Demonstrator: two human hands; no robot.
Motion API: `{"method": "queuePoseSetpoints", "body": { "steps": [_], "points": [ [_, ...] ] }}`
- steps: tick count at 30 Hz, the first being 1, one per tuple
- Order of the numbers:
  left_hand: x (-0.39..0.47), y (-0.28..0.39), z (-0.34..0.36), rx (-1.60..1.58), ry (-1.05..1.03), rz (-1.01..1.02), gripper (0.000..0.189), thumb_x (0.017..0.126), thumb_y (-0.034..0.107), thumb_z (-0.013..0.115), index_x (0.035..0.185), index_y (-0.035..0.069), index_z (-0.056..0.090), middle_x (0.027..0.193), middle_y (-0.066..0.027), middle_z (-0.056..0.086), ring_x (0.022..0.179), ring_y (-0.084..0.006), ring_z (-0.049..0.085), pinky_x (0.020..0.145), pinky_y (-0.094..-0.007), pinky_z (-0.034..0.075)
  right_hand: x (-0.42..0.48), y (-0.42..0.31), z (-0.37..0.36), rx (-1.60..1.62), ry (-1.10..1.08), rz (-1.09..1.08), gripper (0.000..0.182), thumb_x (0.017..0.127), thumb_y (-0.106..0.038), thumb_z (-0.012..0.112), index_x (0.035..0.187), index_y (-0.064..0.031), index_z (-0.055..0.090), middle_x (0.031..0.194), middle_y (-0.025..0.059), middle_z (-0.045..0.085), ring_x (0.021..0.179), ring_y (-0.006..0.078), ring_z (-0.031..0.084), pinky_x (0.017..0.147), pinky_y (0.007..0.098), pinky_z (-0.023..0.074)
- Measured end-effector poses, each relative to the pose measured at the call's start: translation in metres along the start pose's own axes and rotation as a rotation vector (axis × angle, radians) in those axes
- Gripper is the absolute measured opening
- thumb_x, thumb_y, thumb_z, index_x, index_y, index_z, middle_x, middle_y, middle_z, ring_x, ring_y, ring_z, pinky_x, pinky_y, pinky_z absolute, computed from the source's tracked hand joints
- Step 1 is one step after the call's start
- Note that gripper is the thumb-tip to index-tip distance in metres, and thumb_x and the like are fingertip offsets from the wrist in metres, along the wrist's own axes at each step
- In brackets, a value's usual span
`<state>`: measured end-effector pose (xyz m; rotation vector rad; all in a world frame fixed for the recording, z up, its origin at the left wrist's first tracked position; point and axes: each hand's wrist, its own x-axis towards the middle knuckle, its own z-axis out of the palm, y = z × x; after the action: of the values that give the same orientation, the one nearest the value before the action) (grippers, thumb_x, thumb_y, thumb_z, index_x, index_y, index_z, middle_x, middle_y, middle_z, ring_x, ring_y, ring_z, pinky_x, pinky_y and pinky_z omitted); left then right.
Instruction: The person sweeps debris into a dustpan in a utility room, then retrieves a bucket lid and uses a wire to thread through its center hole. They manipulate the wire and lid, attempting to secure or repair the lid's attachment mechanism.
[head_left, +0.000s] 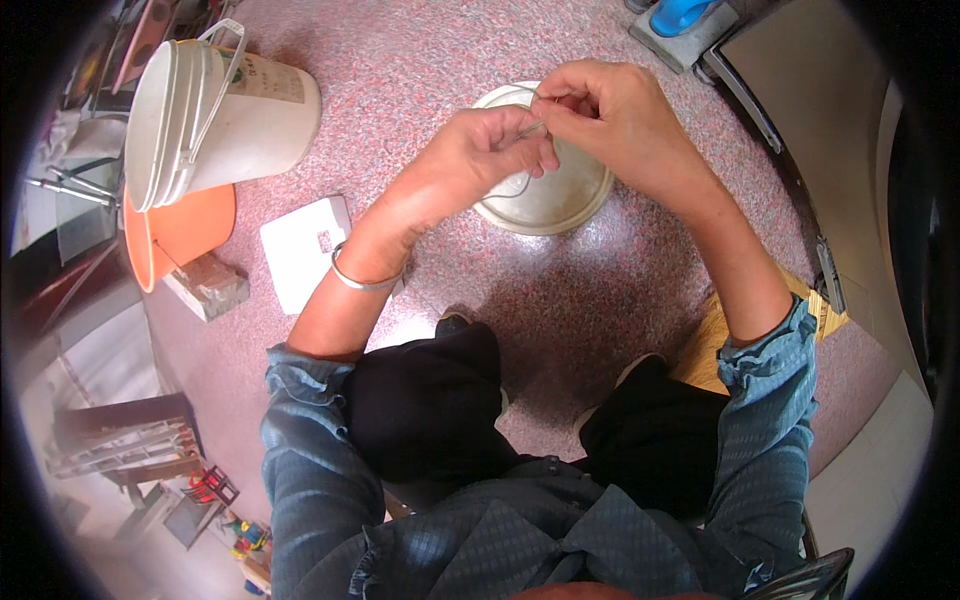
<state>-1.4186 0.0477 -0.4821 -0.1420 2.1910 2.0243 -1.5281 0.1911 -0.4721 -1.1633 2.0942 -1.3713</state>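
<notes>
My left hand (499, 142) and my right hand (604, 105) meet in front of me, above a round cream plastic lid (574, 187) on the floor. Between the fingertips of both hands is a thin grey wire or cord (510, 196). Part of it curves below my left fingers, and another stretch arcs up behind them towards my right fingertips. My right thumb and forefinger pinch it, while the left fingers curl around it. The fingers hide where its ends lie. A metal bangle circles my left wrist.
A white plastic bucket (262, 127) lies tilted at the upper left, over an orange bucket (202, 217) and a brick-like block (210, 289). Left of my knees lies a flat white piece (296, 255) with a small cutout. A dark-edged panel (795, 90) bounds the right side.
</notes>
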Motion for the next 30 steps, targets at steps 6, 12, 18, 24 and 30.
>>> {"method": "queuePoseSetpoints", "body": {
  "steps": [6,12,18,24,30],
  "points": [
    [0.000,0.009,0.013,0.717,0.199,-0.018,0.026,0.087,0.024,0.054,0.101,0.002,0.056,0.069,-0.0108,0.058,0.063,-0.0163,0.056,0.058,-0.0319,0.044,0.004,0.006,0.000,0.063,0.121,0.113,0.017,0.074,-0.015,0.063,0.083,-0.0016,0.064,0.069,0.0128,0.063,0.062,0.0177,0.062,0.060,0.0280,0.0488],
    [0.002,0.003,0.015,0.540,0.173,-0.106,0.028,0.087,0.027,0.053,0.101,0.003,0.056,0.061,-0.0105,0.053,0.054,-0.0186,0.051,0.054,-0.0325,0.043,0.002,0.015,0.005,0.008,0.155,0.094,0.016,0.073,-0.014,0.063,0.082,-0.0017,0.064,0.068,0.0115,0.063,0.062,0.0161,0.062,0.060,0.0278,0.0486],
    [0.004,0.015,0.012,0.672,0.170,-0.115,0.028,0.085,0.028,0.054,0.089,0.000,0.053,0.070,-0.0169,0.059,0.068,-0.0348,0.058,0.062,-0.0400,0.044,0.008,0.020,-0.005,0.034,0.096,0.129,0.015,0.074,-0.015,0.061,0.079,-0.0007,0.063,0.065,0.0079,0.061,0.061,0.0124,0.058,0.060,0.0266,0.0470],
    [0.004,0.004,0.006,0.596,0.190,-0.069,0.025,0.084,0.026,0.059,0.088,0.002,0.057,0.059,-0.0066,0.049,0.051,-0.0113,0.041,0.048,-0.0286,0.035,0.008,0.017,-0.007,0.174,-0.132,0.195,0.016,0.079,-0.015,0.055,0.081,-0.0019,0.064,0.061,0.0028,0.058,0.057,0.0073,0.052,0.054,0.0238,0.0415],
    [0.001,0.004,0.004,0.691,0.212,-0.030,0.028,0.083,0.028,0.061,0.085,0.000,0.055,0.061,-0.0100,0.052,0.052,-0.0159,0.046,0.050,-0.0300,0.038,0.007,0.007,-0.008,0.268,-0.092,0.297,0.017,0.080,-0.013,0.053,0.082,-0.0011,0.065,0.059,0.0008,0.056,0.055,0.0048,0.050,0.052,0.0203,0.0393]
  ]
}}
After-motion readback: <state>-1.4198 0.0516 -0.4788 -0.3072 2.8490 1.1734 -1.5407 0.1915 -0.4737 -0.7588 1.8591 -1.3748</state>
